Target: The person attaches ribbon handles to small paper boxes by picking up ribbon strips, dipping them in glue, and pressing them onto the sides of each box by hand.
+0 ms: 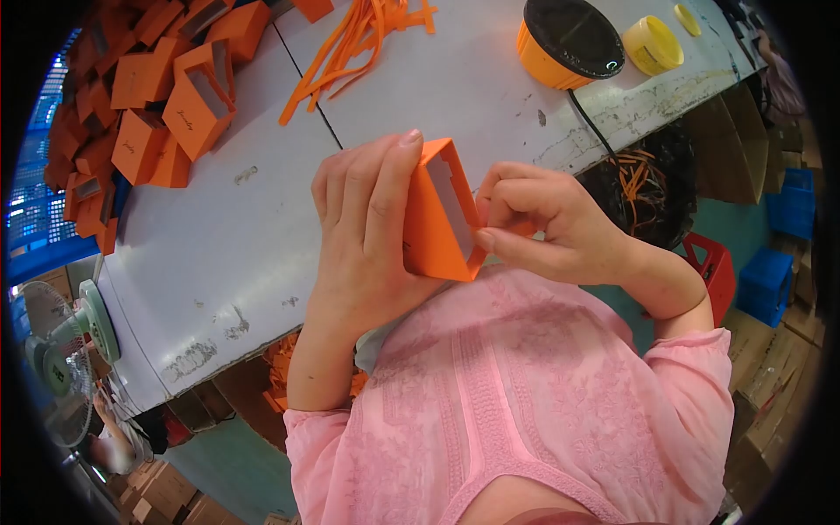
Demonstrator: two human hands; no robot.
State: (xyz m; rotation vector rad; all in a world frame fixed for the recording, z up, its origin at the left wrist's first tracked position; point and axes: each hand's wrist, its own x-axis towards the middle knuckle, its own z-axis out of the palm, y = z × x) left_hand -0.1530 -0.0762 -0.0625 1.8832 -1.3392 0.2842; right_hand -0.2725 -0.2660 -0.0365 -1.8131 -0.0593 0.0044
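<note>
An orange box [430, 229] with an open side and a pale inside is held up over the table's front edge, close to the pink shirt. My left hand [367, 219] wraps round its left side, fingers over the top and thumb beneath. On the box's right side, my right hand [542, 223] pinches at the edge of the opening with thumb and index finger. A bit of orange shows behind those fingers, too hidden to make out.
Orange boxes [194, 109] are heaped at the table's left. Orange strips [354, 48] lie at the back. A black-topped orange tub [573, 44] and yellow jar [653, 45] stand back right. A fan [61, 350] is at left; a co-worker's arm shows lower left.
</note>
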